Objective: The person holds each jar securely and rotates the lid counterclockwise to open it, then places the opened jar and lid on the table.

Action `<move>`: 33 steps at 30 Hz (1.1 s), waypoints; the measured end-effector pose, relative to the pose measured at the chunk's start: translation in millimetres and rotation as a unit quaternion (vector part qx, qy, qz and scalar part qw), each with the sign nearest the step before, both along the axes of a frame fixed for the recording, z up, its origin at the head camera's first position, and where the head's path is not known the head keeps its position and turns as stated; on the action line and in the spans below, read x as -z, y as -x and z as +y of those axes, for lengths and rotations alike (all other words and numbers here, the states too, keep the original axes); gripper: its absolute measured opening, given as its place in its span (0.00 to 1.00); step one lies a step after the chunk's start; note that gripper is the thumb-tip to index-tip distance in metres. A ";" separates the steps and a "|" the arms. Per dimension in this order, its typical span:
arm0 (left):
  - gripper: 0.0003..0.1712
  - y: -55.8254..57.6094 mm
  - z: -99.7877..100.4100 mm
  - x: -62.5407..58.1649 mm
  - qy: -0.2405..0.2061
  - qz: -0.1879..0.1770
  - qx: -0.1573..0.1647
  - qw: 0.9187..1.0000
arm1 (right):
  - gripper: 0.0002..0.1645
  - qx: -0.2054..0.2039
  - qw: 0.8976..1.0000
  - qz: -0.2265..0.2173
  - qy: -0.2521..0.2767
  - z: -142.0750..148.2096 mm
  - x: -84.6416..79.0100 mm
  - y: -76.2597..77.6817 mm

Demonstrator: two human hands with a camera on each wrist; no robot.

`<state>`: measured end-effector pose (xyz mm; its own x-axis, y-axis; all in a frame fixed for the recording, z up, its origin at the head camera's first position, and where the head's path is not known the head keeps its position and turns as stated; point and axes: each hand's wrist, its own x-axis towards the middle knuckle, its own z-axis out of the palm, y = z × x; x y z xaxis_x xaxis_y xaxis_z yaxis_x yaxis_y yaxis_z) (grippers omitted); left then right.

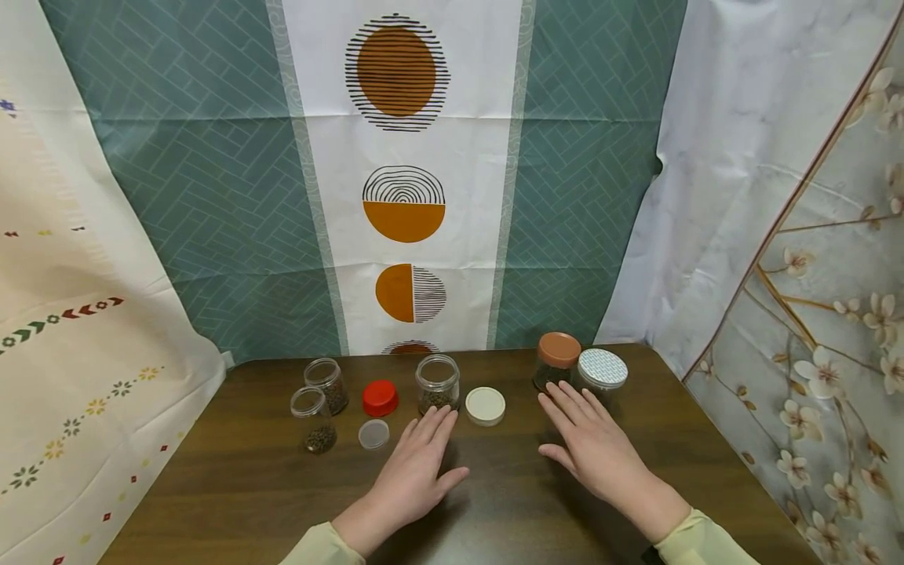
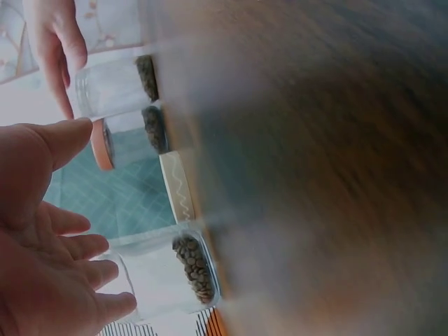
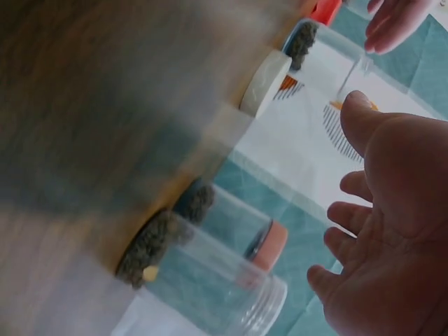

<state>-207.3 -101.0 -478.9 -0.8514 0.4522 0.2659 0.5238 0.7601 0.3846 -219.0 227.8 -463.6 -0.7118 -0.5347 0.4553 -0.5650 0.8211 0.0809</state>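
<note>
Both hands reach over the brown table with fingers extended, palms down and nothing held. My left hand (image 1: 417,469) is nearest to an uncovered clear jar (image 1: 438,375), and its fingertips overlap the jar's lower part in the head view. Brown pellets (image 2: 192,269) lie at the bottom of that jar. Just right of it is a cream lid (image 1: 485,405). My right hand (image 1: 593,441) is in front of two jars: one with an orange-brown lid (image 1: 559,350), one topped by a white patterned lid (image 1: 603,368). Dark contents (image 3: 143,252) fill their bases.
Two uncovered clear jars with brown contents, one farther back (image 1: 326,384) and one nearer (image 1: 313,420), stand at the left. Between them and the middle jar lie a red lid (image 1: 380,398) and a small translucent lid (image 1: 373,434). Patterned curtains (image 1: 212,196) hang behind the table (image 1: 233,486).
</note>
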 end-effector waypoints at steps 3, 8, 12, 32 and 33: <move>0.48 1.0 1.9 0.1 -0.001 0.002 0.001 1.000 | 0.48 0.008 1.000 0.011 0.001 7.1 -2.5 2.4; 0.48 0.7 2.8 1.6 0.001 0.006 0.005 1.000 | 0.50 0.023 0.999 0.019 0.012 20.6 -7.0 6.3; 0.49 0.8 2.5 1.9 0.003 0.002 0.006 1.000 | 0.49 0.035 0.999 0.015 0.018 31.0 -10.2 9.4; 0.49 4.2 4.4 2.5 -0.001 -0.012 0.011 1.000 | 0.48 0.068 0.997 -0.007 0.038 55.3 -9.6 22.0; 0.49 4.2 4.5 2.5 -0.001 -0.012 0.012 1.000 | 0.48 0.069 0.997 -0.009 0.039 55.8 -9.6 22.4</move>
